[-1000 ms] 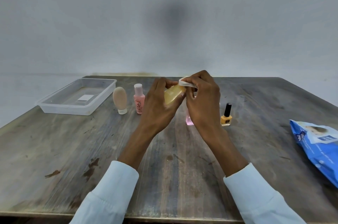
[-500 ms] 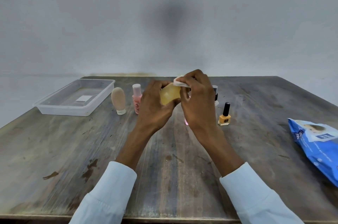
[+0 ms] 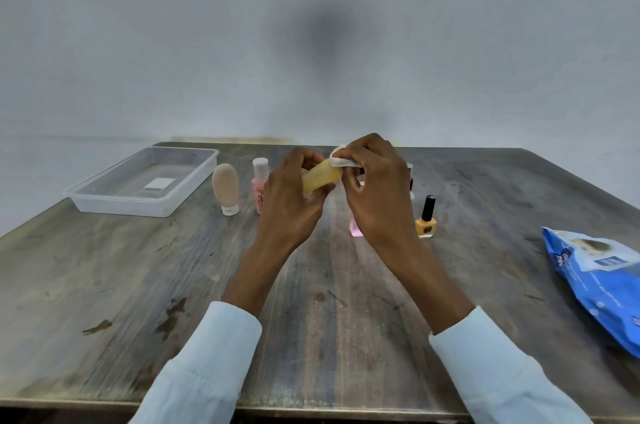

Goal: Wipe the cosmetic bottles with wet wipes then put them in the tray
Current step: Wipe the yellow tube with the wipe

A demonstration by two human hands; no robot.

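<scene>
My left hand [image 3: 287,195] grips a yellow translucent bottle [image 3: 322,176] above the table's middle, tilted up to the right. My right hand [image 3: 375,188] pinches a white wet wipe [image 3: 341,160] against the bottle's upper end. On the table stand a beige tube [image 3: 225,189], a pink bottle with a pale cap [image 3: 259,181] and an orange nail polish bottle with a black cap [image 3: 426,219]. A pink bottle [image 3: 356,228] is mostly hidden behind my right hand. The clear plastic tray [image 3: 114,203] sits at the far left with no bottle in it.
A blue pack of wet wipes [image 3: 599,281] lies at the right edge of the wooden table [image 3: 138,285]. Another small bottle [image 3: 410,177] peeks out behind my right hand. A plain wall rises behind the table.
The wipe has shifted slightly along the bottle's top, and the bottle has turned a little in my left hand. Both hands stay in the same place.
</scene>
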